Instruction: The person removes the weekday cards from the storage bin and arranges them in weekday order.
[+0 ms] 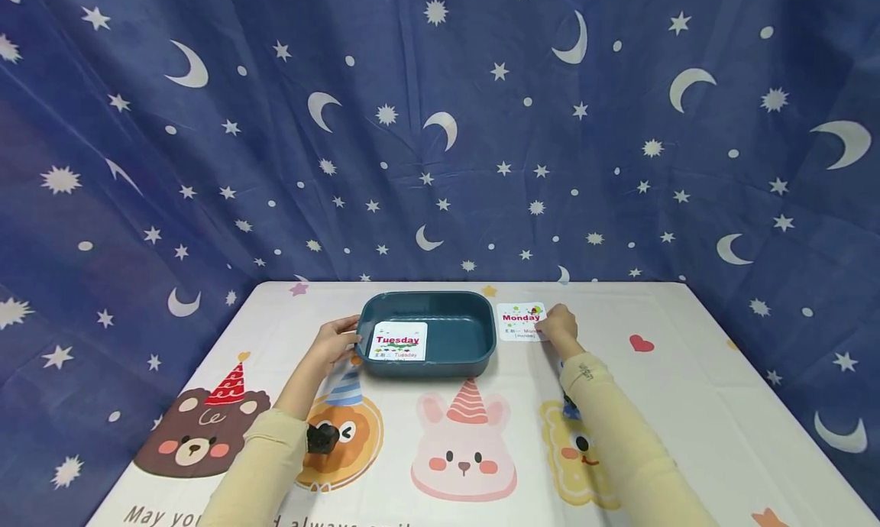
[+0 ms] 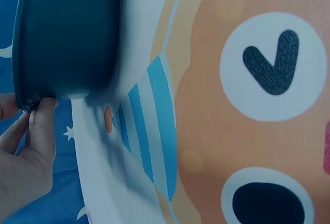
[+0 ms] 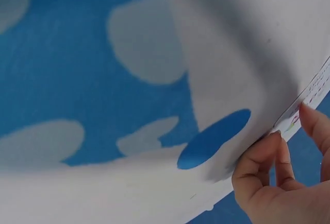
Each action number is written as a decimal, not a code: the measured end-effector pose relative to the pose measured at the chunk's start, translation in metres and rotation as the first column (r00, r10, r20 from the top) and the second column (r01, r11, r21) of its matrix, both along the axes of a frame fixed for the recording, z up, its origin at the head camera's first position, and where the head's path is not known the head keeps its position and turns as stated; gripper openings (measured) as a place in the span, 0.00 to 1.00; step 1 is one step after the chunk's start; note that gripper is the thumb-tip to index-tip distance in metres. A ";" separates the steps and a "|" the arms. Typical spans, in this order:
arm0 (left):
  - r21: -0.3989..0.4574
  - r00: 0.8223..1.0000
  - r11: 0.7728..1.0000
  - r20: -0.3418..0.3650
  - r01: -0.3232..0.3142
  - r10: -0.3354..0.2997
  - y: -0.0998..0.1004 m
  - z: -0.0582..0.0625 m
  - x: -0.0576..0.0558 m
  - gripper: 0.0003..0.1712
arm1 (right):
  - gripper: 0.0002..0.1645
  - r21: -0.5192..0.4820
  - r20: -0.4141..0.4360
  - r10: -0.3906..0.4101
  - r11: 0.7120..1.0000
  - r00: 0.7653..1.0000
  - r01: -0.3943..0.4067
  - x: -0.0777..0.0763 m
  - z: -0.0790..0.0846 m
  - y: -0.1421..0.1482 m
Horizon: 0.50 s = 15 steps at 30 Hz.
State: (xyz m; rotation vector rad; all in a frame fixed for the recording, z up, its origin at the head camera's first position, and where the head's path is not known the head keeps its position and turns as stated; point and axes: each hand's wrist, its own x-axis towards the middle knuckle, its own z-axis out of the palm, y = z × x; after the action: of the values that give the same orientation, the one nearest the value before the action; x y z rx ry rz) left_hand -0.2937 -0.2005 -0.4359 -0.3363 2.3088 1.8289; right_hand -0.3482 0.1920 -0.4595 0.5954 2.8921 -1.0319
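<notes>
A dark teal rectangular tray (image 1: pixel 459 366) stands near the back of the table, with a white "Tuesday" card (image 1: pixel 399 341) leaning inside its left part. My left hand (image 1: pixel 333 345) grips the tray's left end, thumb over the rim and fingers on the outer wall; the left wrist view shows the fingertips (image 2: pixel 47 102) against the wall. Just right of the tray is a white "Monday" card (image 1: pixel 517 324). At its right edge, my right hand (image 1: pixel 560 327) pinches it; in the right wrist view the thumb lies on the printed face and curled fingers (image 3: pixel 265 154) meet the edge.
A white tablecloth (image 1: pixel 687 405) printed with cartoon animals and a red heart covers the table. Behind it hangs a dark blue curtain (image 1: pixel 481 168) with moons and stars. A small black device (image 1: pixel 321 438) sits at my left wrist.
</notes>
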 end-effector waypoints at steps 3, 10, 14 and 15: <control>0.005 1.000 1.000 0.001 0.008 -0.008 0.001 0.001 0.000 0.31 | 0.18 0.026 0.021 0.001 1.000 1.000 -0.001 0.000 0.001 0.000; 0.003 1.000 1.000 -0.009 0.005 -0.005 -0.001 0.007 -0.002 0.31 | 0.22 -0.059 0.010 0.032 0.998 0.999 -0.031 -0.006 0.002 0.007; 0.000 1.000 1.000 -0.009 -0.004 0.004 -0.005 0.007 -0.002 0.31 | 0.24 -0.193 0.011 0.064 0.979 0.998 -0.061 -0.008 0.001 0.009; -0.004 1.000 1.000 -0.006 -0.005 0.005 -0.006 0.007 -0.001 0.31 | 0.24 -0.228 0.017 0.068 0.972 0.998 -0.063 -0.009 0.000 0.009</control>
State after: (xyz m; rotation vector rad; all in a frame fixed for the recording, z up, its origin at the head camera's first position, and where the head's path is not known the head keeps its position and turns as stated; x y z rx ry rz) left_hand -0.2951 -0.2067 -0.4292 -0.3375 2.3176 1.8309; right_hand -0.3570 0.2014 -0.4597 0.4921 2.6979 -1.3111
